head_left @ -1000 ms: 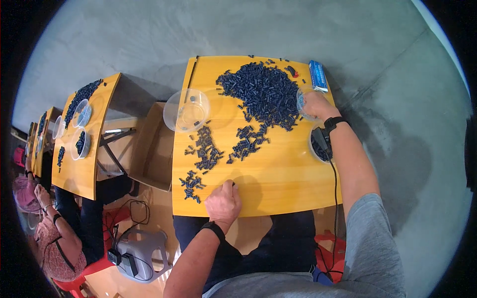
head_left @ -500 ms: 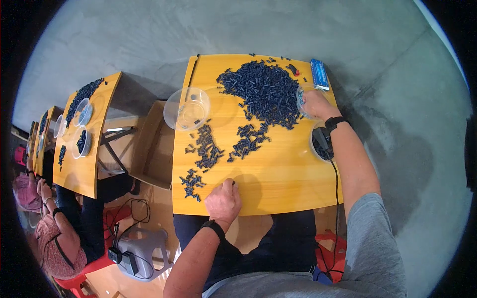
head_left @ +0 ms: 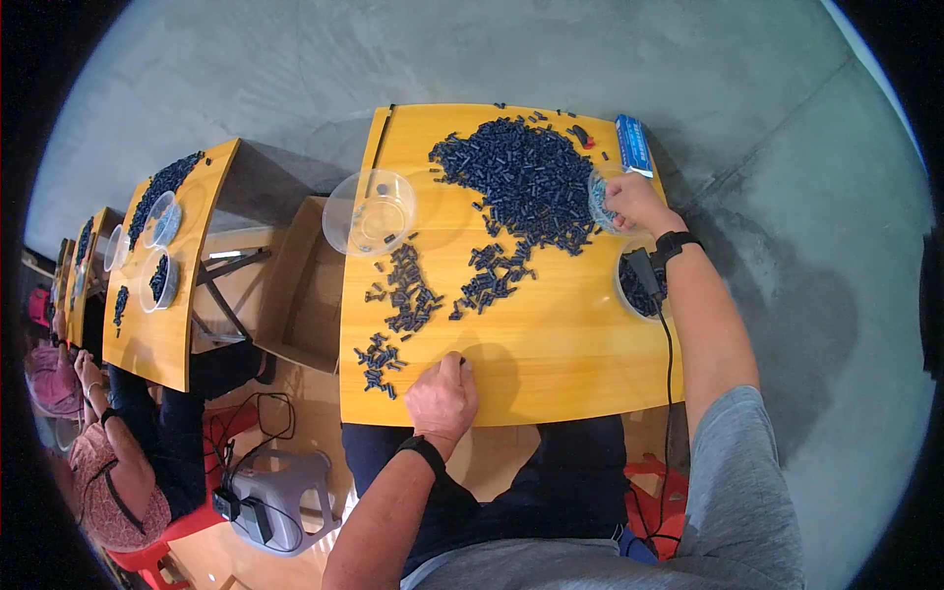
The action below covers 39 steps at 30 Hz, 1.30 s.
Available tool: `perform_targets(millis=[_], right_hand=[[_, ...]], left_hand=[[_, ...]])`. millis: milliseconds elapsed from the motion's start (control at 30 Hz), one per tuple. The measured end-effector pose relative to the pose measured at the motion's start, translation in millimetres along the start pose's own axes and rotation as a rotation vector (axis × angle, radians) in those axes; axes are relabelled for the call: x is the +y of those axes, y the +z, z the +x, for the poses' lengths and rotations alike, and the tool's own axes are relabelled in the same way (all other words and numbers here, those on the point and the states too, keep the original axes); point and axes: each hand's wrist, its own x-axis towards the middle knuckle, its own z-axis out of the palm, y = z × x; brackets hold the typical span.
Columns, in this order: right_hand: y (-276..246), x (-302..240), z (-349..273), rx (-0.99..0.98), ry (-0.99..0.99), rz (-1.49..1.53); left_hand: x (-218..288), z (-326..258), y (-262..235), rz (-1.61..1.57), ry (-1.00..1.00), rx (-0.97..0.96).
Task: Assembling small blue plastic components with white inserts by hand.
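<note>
My left hand [head_left: 442,397] is closed in a pinch at the table's near edge. The dark tip of a small black cylindrical piece shows between its thumb and finger. My right hand [head_left: 634,202] reaches to a clear tub [head_left: 597,183] holding small light-blue bits, its fingers drawn together at the rim. Whatever those fingers hold is too small or hidden to tell. Beside that tub spreads a large heap of small black cylindrical pieces [head_left: 511,177]. Smaller groups of black pieces [head_left: 411,290] lie nearer my left hand. Under my right wrist stands another tub [head_left: 629,295] with black pieces.
An almost bare clear tub [head_left: 370,236] stands at the yellow table's [head_left: 551,364] left edge. A blue-and-white box [head_left: 633,146] and a black-and-red object [head_left: 582,136] lie far right. A cable [head_left: 671,364] hangs over the right side. Another person [head_left: 123,472] sits left, near a cardboard box [head_left: 305,295].
My right hand has drawn back slightly to the right over the tub, showing more of the light-blue bits. My left hand stays where it was.
</note>
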Motion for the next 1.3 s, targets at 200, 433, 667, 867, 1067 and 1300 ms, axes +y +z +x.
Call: perform_targets(millis=[200, 433, 667, 867, 1067, 1300], right_hand=[[-5, 4, -2, 0.037, 0.027, 0.108], [-14, -3, -9, 0.098, 0.042, 0.222], [-28, -18, -25, 0.043, 0.075, 0.402], [-14, -54, -61, -0.078, -0.062, 0.583], [35, -67, -83, -0.141, -0.132, 0.249], [71, -58, -88, -0.193, -0.162, -0.022]], left_hand=[[1, 0, -1, 0.022, -0.016, -0.017], [1, -1, 0, 0.03, -0.02, -0.007], [3, -1, -3, 0.032, -0.004, 0.007], [0, -2, 1, 0.052, -0.016, -0.011], [1, 0, 2, 0.032, -0.01, 0.008], [0, -3, 0, 0.05, -0.018, 0.0]])
